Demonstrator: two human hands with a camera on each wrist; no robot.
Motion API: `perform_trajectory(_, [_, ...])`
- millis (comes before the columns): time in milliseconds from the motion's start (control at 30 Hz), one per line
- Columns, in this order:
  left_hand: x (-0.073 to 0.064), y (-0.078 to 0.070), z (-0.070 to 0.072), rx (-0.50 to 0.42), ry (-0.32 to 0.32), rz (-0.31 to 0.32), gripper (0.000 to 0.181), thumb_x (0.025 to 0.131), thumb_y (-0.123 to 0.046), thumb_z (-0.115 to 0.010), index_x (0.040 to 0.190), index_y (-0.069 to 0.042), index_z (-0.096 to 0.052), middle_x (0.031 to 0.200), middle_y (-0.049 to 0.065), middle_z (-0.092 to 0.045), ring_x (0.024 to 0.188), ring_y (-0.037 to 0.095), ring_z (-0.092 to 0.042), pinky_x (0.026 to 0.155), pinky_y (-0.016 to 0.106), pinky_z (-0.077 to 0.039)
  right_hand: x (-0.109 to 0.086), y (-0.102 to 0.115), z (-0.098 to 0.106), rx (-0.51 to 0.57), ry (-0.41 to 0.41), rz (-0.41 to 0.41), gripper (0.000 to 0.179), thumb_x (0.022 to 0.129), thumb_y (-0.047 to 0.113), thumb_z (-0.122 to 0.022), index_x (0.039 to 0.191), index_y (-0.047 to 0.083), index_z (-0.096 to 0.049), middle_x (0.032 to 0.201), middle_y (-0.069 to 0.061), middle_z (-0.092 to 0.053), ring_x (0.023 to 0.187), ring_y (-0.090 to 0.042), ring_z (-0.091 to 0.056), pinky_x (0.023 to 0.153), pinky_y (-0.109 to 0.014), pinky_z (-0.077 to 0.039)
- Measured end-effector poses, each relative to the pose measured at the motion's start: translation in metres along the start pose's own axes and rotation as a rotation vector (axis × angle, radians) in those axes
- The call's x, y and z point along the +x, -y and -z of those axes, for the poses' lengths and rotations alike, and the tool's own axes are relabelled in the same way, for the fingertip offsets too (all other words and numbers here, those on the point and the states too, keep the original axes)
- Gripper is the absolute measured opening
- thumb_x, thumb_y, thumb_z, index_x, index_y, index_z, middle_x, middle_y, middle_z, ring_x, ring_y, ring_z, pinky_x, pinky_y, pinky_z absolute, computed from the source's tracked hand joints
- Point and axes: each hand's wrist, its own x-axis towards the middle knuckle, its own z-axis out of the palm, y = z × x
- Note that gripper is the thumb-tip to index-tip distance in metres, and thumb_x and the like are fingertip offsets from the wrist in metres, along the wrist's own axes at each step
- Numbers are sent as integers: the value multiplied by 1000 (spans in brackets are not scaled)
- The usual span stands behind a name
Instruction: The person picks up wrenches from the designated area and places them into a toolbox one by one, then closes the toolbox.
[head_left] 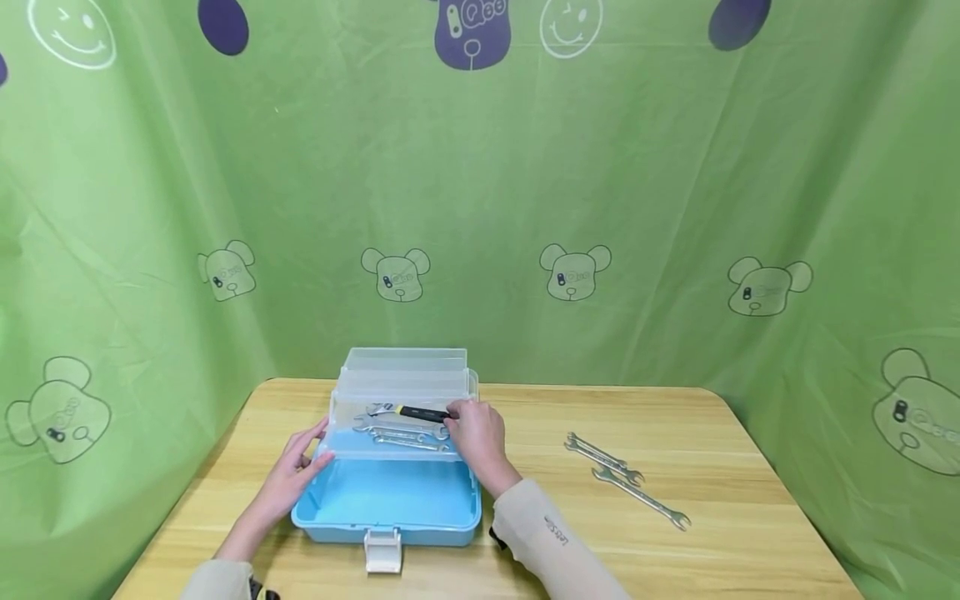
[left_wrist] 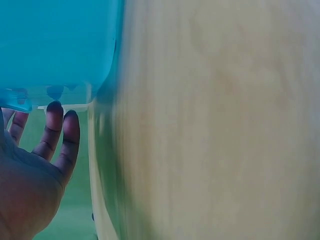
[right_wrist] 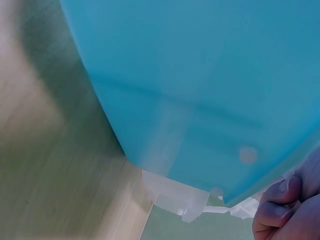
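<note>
Where white latch [head_left: 383, 553] hangs at 6 o'clock, blue toolbox [head_left: 438, 537] stands open. Left hand [head_left: 288, 477] at 9 o'clock: fingers spread, touching edge of clear tray [head_left: 352, 454], no closed grip. Loose wrenches [head_left: 643, 497] on table [head_left: 750, 517], 3 o'clock, well apart. Silver wrenches [head_left: 397, 424] in tray; just beyond them, adjustable wrench [head_left: 420, 413], handle end seemingly pinched by right hand [head_left: 478, 435], though fingertips partly hidden. Green curtain [head_left: 480, 183] behind, 12 o'clock. Judged step: handling adjustable wrench at tray. Next move likely calls for firm pinch, steadied tray.

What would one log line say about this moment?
left hand: at blue toolbox | right hand: holds black-handled wrench at clear tray | table, right side: loose wrenches
</note>
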Motion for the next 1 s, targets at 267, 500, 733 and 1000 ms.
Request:
perform_trajectory(267, [-1, 0, -1, -1, 5, -2, 64, 105, -37, -61, 162, -22, -35, 146, 13, -44, 90, 16, -50, 75, 25, -49, 0, -2, 0, -28, 13, 17, 16, 89, 16, -81, 104, 9, -82, 100, -7, -81, 88, -27, -77, 73, -39, -60])
perform_trajectory(500, [0, 1, 0, 3, -5, -33, 64, 105, -34, -61, 162, -20, -36, 145, 14, -45, 87, 14, -51, 74, 25, -49, -3, -8, 7, 4, 76, 90, 21, 95, 21, -75, 113, 10, -80, 108, -8, -80, 78, -22, -73, 67, -35, -57])
perform_trajectory(733, [-2, 0, 1, 12, -4, -32, 64, 105, -35, -61, 162, -17, -35, 145, 15, -45, 87, 15, -51, 74, 25, -49, -11, -34, 37, 297, 221, 82, 31, 101, 23, -67, 131, 15, -71, 130, -6, -72, 62, -17, -65, 60, -33, -56])
perform_trajectory(1000, [-1, -2, 2, 9, 10, -27, 64, 106, -35, -60, 162, -17, -35, 146, 16, -44, 89, 15, -50, 76, 25, -48, -21, -97, 82, 405, 227, -34, 33, 102, 21, -67, 134, 12, -68, 125, -7, -72, 83, -17, -69, 65, -25, -57])
